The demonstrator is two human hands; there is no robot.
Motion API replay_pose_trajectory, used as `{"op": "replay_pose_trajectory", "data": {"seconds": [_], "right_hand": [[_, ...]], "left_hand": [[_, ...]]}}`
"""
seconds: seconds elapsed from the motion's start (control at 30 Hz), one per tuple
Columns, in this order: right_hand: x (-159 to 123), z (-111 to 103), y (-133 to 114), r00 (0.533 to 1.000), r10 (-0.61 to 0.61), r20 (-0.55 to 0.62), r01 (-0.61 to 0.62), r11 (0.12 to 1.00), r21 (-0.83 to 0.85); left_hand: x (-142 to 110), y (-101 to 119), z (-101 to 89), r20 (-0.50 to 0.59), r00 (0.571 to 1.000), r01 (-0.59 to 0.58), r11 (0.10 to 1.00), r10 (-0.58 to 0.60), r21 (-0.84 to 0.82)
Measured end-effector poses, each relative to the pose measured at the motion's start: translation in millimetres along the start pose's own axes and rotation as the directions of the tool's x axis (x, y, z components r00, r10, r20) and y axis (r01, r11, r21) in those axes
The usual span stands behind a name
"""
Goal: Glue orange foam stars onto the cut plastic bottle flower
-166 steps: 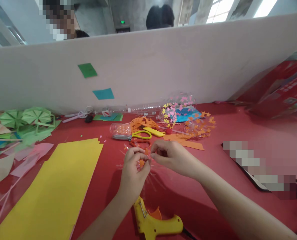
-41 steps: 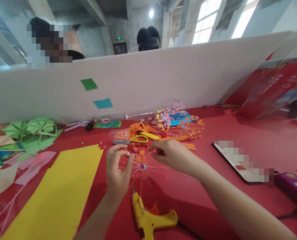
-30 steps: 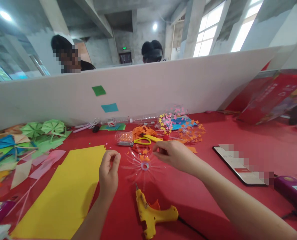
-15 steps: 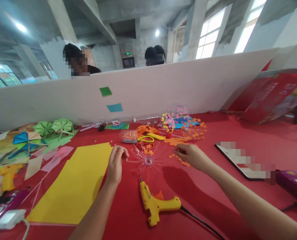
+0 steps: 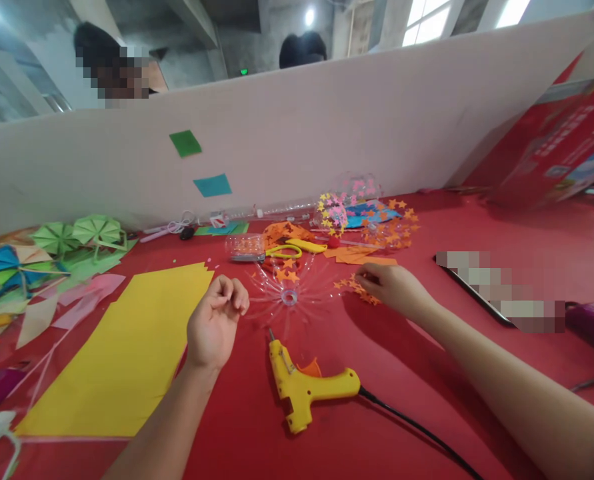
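Our left hand (image 5: 218, 321) curls loosely, empty, and our right hand (image 5: 394, 287) pinches narrowly at the stars (image 5: 361, 291) on the red desk (image 5: 401, 407), below a white partition (image 5: 287, 133).

Between your left hand (image 5: 217, 313) and the yellow glue gun (image 5: 301, 387), you have a strip of open red desk (image 5: 241, 413). Straight across toward your right hand (image 5: 394, 283), the splayed clear plastic piece (image 5: 289, 297) blocks a low pass, with the gun's nozzle close on its near side. Right of the gun's handle you have more room, bounded by the black cable (image 5: 417, 427) and your right forearm. Beyond your right hand, open desk reaches toward the white partition (image 5: 297, 133); behind the plastic piece, scissors (image 5: 284, 251) and orange scraps crowd the way
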State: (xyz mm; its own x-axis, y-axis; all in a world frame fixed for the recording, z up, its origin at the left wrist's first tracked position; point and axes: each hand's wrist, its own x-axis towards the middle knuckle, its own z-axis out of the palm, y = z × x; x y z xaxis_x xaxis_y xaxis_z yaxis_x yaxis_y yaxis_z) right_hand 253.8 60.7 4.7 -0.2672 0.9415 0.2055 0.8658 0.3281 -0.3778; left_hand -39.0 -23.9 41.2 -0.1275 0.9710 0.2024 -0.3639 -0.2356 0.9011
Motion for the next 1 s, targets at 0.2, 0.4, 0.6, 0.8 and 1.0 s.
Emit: {"op": "replay_pose_trajectory", "data": {"seconds": [0.2, 0.4, 0.6, 0.8, 1.0], "right_hand": [[0, -7, -4, 0.999, 0.026, -0.023, -0.026, 1.000, -0.016], [1, -16, -3, 0.997, 0.057, -0.051, -0.060, 0.996, -0.066], [0, -12, 0, 1.000, -0.020, -0.002, 0.020, 0.993, -0.114], [0, 10, -15, 0.971, -0.240, 0.020, 0.238, 0.947, -0.217], [2, 19, -26, 0.933, -0.359, 0.028, 0.350, 0.883, -0.314]], "left_hand": [[3, -2, -5.1, -0.059, 0.998, -0.032, 0.999, 0.032, 0.008], [14, -4, -12.7, -0.313, 0.928, -0.147, 0.970, 0.202, 0.192], [18, -2, -20.9, -0.423, 0.884, -0.093, 0.963, 0.197, 0.253], [12, -4, -20.0, -0.303, 0.910, -0.156, 0.911, 0.283, 0.381], [6, -5, -18.5, -0.108, 0.924, -0.247, 0.790, 0.366, 0.562]]}}
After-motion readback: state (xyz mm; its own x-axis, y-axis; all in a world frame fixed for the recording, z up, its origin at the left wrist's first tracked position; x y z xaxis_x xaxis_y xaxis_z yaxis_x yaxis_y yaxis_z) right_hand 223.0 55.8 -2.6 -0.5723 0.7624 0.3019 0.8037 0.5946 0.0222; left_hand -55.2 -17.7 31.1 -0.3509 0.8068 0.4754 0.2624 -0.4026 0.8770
